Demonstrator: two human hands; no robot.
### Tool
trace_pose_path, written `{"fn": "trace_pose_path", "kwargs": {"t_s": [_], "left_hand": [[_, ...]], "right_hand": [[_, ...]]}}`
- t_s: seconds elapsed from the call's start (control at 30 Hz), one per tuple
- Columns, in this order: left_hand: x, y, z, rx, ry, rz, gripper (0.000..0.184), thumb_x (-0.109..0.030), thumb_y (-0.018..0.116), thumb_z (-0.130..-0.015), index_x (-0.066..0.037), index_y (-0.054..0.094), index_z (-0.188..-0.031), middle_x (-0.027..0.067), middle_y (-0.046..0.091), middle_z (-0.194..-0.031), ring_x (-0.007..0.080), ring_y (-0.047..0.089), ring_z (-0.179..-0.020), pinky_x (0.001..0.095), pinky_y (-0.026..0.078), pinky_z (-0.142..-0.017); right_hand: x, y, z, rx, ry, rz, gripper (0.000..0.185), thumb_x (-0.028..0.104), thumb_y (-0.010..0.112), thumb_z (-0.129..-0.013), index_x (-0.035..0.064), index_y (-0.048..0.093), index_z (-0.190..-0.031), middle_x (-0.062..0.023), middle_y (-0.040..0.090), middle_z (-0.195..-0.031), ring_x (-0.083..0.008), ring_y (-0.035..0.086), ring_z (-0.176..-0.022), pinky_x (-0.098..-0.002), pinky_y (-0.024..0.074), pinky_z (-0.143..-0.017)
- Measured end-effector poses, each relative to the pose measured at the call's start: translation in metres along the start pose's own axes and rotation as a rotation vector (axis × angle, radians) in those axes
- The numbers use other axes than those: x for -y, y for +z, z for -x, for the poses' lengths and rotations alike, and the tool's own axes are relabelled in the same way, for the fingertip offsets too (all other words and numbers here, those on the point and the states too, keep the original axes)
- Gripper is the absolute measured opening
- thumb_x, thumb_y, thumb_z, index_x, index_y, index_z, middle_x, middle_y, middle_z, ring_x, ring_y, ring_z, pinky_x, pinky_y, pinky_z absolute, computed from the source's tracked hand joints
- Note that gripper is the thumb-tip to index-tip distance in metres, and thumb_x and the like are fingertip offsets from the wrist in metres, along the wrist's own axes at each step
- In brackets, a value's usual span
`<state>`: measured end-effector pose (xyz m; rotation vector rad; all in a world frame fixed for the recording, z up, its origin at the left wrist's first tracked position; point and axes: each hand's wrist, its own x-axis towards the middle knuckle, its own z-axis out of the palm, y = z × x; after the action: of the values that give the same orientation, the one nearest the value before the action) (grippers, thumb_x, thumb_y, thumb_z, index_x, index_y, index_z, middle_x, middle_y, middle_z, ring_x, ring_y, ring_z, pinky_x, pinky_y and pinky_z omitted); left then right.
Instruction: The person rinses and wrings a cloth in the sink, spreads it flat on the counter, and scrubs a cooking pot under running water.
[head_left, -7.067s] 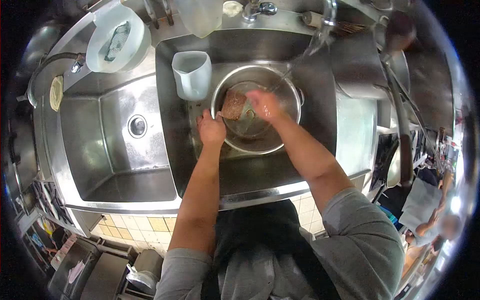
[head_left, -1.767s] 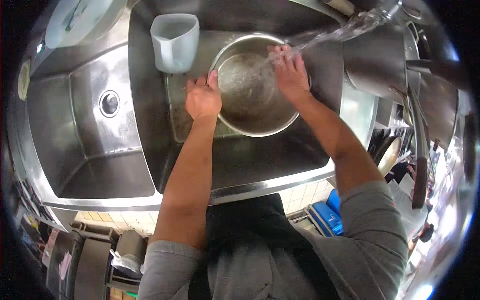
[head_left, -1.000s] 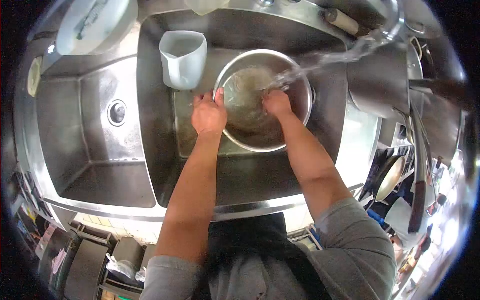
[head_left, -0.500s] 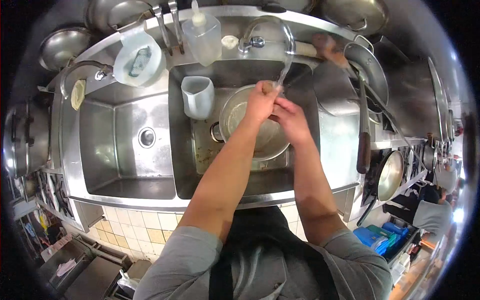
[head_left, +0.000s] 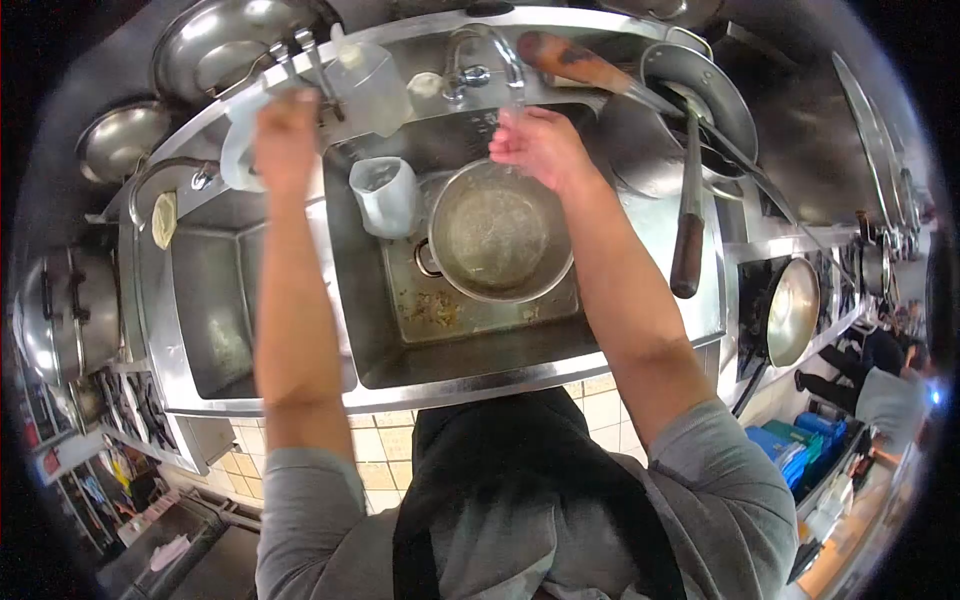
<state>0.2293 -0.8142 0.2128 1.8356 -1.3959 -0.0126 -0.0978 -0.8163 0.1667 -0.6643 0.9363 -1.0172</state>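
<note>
My left hand is over the white plastic container on the left of the sink ledge. Motion smears its fingers, so I cannot tell what they hold. Below the spout of the tap, my right hand has its fingers curled in; whatever they may hold is hidden. A round metal pot with a side handle sits in the right basin, under and in front of my right hand. Beside it to the left stands a white plastic jug.
A squeeze bottle and metal-handled tools stand on the ledge. Pans and long wooden-handled tools crowd the right side. The left basin is beside the right one. A person is far right.
My hands, together under the tap before, have come apart. The left swung left to the white container; the right stays near the spout. The view has shifted slightly.
</note>
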Motion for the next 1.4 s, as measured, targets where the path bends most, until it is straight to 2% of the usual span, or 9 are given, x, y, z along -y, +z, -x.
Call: {"fn": "trace_pose_path", "kwargs": {"t_s": [0.27, 0.37, 0.53, 0.73, 0.83, 0.9, 0.97, 1.17, 1.4], "left_hand": [[0.036, -0.04, 0.006, -0.125, 0.039, -0.191, 0.046, -0.035, 0.07, -0.082, 0.001, 0.061, -0.11, 0.0151, 0.064, -0.111, 0.0238, 0.06, -0.103, 0.0346, 0.043, -0.092], [0.008, -0.01, 0.095, 0.268, -0.175, 0.229, 0.038, -0.023, 0.065, -0.087, -0.003, 0.058, -0.119, 0.0152, 0.065, -0.111, 0.0237, 0.059, -0.105, 0.0365, 0.043, -0.095], [0.073, 0.104, 0.224, 0.733, -0.224, 0.169, 0.057, -0.022, 0.063, -0.088, 0.008, 0.042, -0.132, 0.0261, 0.049, -0.13, 0.0365, 0.047, -0.121, 0.0406, 0.037, -0.101], [0.107, 0.153, 0.257, 0.64, -0.671, 0.175, 0.053, -0.017, 0.056, -0.091, 0.009, 0.038, -0.133, 0.0244, 0.041, -0.138, 0.0356, 0.045, -0.122, 0.0422, 0.04, -0.097], [0.14, 0.164, 0.244, 0.625, 0.08, -0.227, 0.042, -0.012, 0.056, -0.088, 0.008, 0.046, -0.124, 0.0233, 0.054, -0.122, 0.0341, 0.055, -0.107, 0.0411, 0.044, -0.09], [0.154, 0.177, 0.231, 0.725, -0.571, 0.542, 0.033, -0.007, 0.055, -0.086, 0.008, 0.051, -0.115, 0.0182, 0.06, -0.107, 0.029, 0.058, -0.09, 0.0387, 0.047, -0.081], [0.178, 0.188, 0.227, 0.778, -0.377, 0.523, 0.031, -0.005, 0.056, -0.085, 0.006, 0.053, -0.113, 0.0132, 0.061, -0.1, 0.0249, 0.058, -0.083, 0.0361, 0.048, -0.077], [0.14, 0.156, 0.279, 0.858, -0.888, 0.822, 0.034, -0.012, 0.06, -0.085, 0.001, 0.055, -0.116, 0.01, 0.06, -0.105, 0.0227, 0.057, -0.09, 0.0364, 0.048, -0.08], [0.0, 0.111, 0.283, 1.498, -0.889, 1.088, 0.042, -0.024, 0.051, -0.095, -0.006, 0.044, -0.132, 0.0106, 0.051, -0.124, 0.0247, 0.051, -0.114, 0.0427, 0.042, -0.095]], "right_hand": [[-0.058, -0.115, -0.022, -0.24, 0.017, 1.652, 0.046, 0.034, 0.06, -0.087, 0.0026, 0.057, -0.121, -0.0134, 0.062, -0.119, -0.0261, 0.06, -0.108, -0.0376, 0.0451, -0.096], [-0.167, -0.232, -0.058, 0.178, -0.065, 2.095, 0.047, 0.04, 0.053, -0.085, 0.0042, 0.064, -0.112, -0.0166, 0.054, -0.13, -0.032, 0.052, -0.119, -0.0409, 0.0412, -0.1], [-0.181, -0.179, -0.028, -0.216, 0.024, 1.887, 0.026, 0.018, 0.051, -0.08, 0.003, 0.069, -0.091, -0.0167, 0.069, -0.093, -0.0278, 0.066, -0.082, -0.0412, 0.0522, -0.077], [-0.226, -0.186, -0.017, -0.409, 0.086, 1.026, 0.046, 0.021, 0.055, -0.085, 0.0063, 0.051, -0.128, -0.0253, 0.055, -0.122, -0.0351, 0.052, -0.117, -0.043, 0.0382, -0.102], [-0.194, -0.177, 0.032, -0.447, 0.326, 1.102, 0.065, 0.019, 0.064, -0.077, -0.0033, 0.042, -0.134, -0.0262, 0.047, -0.132, -0.0372, 0.05, -0.119, -0.0413, 0.0423, -0.098], [-0.172, -0.167, 0.059, -0.459, 0.317, 1.034, 0.064, 0.022, 0.068, -0.074, -0.0018, 0.045, -0.128, -0.0242, 0.051, -0.126, -0.0352, 0.054, -0.112, -0.0408, 0.045, -0.093], [-0.144, -0.152, 0.084, -0.452, 0.306, 0.921, 0.062, 0.029, 0.075, -0.068, 0.0012, 0.052, -0.118, -0.0202, 0.057, -0.114, -0.031, 0.061, -0.099, -0.0397, 0.0502, -0.082], [-0.046, -0.052, 0.133, -0.185, 0.152, 0.316, 0.04, 0.029, 0.076, -0.074, 0.0056, 0.055, -0.098, -0.0063, 0.061, -0.09, -0.0165, 0.063, -0.077, -0.0305, 0.05, -0.051], [-0.04, 0.104, 0.188, 0.087, -0.185, 0.776, 0.034, 0.029, 0.071, -0.074, 0.0059, 0.054, -0.091, -0.0126, 0.058, -0.085, -0.0319, 0.059, -0.088, -0.0424, 0.0454, -0.077]]}}
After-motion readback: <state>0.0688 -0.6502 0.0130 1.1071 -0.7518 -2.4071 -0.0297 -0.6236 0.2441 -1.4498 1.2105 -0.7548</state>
